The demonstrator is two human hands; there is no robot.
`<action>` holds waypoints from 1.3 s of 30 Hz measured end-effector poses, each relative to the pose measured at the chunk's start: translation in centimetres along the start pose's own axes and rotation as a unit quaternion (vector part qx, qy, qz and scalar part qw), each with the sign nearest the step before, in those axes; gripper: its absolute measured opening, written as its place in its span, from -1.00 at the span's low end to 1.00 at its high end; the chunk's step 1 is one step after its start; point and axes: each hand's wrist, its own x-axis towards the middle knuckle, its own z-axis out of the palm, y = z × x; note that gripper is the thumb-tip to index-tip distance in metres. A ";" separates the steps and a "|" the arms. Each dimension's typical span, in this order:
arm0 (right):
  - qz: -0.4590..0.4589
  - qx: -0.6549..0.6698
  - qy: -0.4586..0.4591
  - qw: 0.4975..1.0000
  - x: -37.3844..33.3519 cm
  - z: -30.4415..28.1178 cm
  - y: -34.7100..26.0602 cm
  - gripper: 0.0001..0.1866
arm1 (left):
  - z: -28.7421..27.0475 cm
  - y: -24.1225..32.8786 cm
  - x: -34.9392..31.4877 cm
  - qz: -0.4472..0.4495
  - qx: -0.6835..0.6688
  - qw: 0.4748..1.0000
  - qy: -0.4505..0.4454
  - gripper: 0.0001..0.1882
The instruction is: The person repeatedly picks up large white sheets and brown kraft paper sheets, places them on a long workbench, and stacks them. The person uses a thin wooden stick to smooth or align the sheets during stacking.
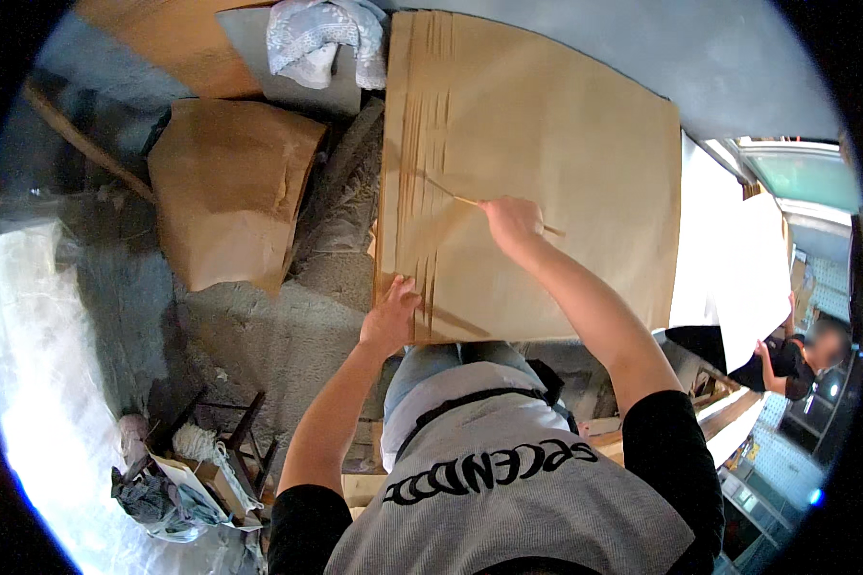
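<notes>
The left hand [389, 318] rests at the near-left corner of staggered brown paper sheets [566, 125], fingers half bent, probably steadying the overlapped edges; whether it pinches any, I cannot tell. The right hand [516, 226], above the middle of the sheets, is closed around a thin stick [465, 200], apparently gripped partway along so its tip reaches the stepped edges. The sheets hide what carries them. Around, left to right: white cord [198, 443], a curled brown sheet [225, 192], rough grey flooring [259, 335], a bunched cloth [321, 38], and a co-worker [786, 369] holding a white sheet [758, 264].
</notes>
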 end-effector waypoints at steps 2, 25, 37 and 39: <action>-0.006 -0.009 -0.009 1.000 -0.8 -0.1 -0.2 -0.72 | -1.1 0.4 0.1 -0.033 -0.022 0.998 -0.044 -0.53; 0.144 0.113 -0.097 0.978 -12.6 5.9 3.1 -0.65 | -0.5 -0.3 6.9 -0.244 -0.639 0.706 0.184 -0.72; 0.172 0.201 0.106 0.959 -18.2 9.6 9.8 -0.73 | -0.8 2.5 4.7 -0.273 -0.620 0.736 -0.003 -0.58; 0.197 0.355 0.151 0.901 -20.2 12.4 13.7 -0.81 | 1.2 3.7 2.0 -0.192 -0.745 0.639 0.013 -0.59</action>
